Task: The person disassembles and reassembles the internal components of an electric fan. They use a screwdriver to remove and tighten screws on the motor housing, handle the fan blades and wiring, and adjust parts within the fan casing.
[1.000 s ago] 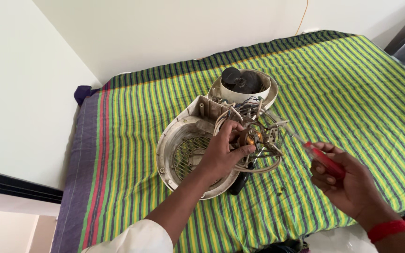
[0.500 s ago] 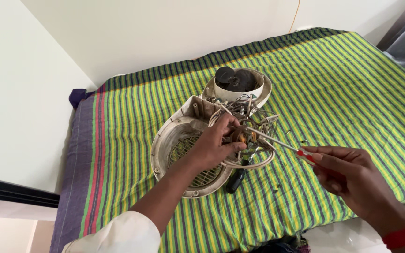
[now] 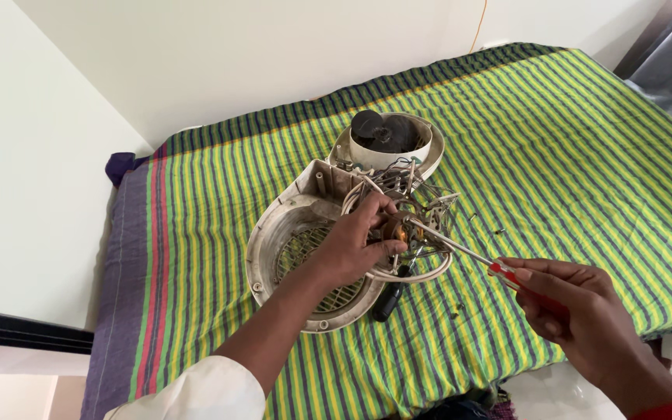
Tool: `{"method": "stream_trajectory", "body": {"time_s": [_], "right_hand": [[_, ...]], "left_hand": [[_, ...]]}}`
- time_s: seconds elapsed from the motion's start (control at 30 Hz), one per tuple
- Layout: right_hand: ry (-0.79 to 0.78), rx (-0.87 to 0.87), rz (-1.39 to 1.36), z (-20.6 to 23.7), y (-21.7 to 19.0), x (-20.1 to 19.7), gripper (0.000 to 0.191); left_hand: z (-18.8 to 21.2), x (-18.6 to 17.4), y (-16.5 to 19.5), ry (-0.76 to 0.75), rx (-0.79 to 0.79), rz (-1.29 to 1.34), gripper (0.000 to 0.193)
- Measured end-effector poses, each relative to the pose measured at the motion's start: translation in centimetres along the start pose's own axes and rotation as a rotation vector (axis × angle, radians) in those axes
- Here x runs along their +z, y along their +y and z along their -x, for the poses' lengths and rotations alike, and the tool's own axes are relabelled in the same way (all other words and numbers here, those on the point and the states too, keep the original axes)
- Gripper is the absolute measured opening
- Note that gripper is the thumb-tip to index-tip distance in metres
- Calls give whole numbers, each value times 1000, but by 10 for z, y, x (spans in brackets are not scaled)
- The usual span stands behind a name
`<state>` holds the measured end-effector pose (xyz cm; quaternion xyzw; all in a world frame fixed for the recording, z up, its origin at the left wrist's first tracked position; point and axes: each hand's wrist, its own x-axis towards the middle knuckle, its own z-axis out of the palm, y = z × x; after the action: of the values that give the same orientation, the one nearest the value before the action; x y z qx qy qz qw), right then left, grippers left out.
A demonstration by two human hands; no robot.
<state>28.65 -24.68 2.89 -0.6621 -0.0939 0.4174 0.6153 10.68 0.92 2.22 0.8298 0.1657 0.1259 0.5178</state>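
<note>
Here, the small motor [image 3: 406,229] is gripped by the left hand [image 3: 355,249] over the round fan case [image 3: 289,241], while a red-handled screwdriver [image 3: 476,258] is held by the right hand [image 3: 577,319].

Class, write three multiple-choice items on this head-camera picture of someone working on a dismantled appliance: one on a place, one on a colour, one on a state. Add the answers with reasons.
1. Where does the round grilled housing lie?
A. on the striped cloth
B. on bare floor
C. on a shelf

2. What colour is the handle of the screwdriver?
A. blue
B. red
C. yellow

3. What is the left hand doing?
A. resting flat on the cloth
B. gripping the wire and motor assembly
C. holding a cup

Answers: 1 A, the green striped cloth shows all round the housing. 2 B, red shows just ahead of the right hand. 3 B, its fingers are closed around the assembly where the screwdriver tip points.
</note>
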Motion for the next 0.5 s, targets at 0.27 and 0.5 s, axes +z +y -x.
{"method": "stream_trajectory", "body": {"time_s": [0.27,0.5], "right_hand": [[17,-65,113,6,-9,5,34],[24,-85,153,-11,11,-18,36]], "left_hand": [[0,1,-2,-3,30,6,49],[2,2,0,2,28,-21,48]]}}
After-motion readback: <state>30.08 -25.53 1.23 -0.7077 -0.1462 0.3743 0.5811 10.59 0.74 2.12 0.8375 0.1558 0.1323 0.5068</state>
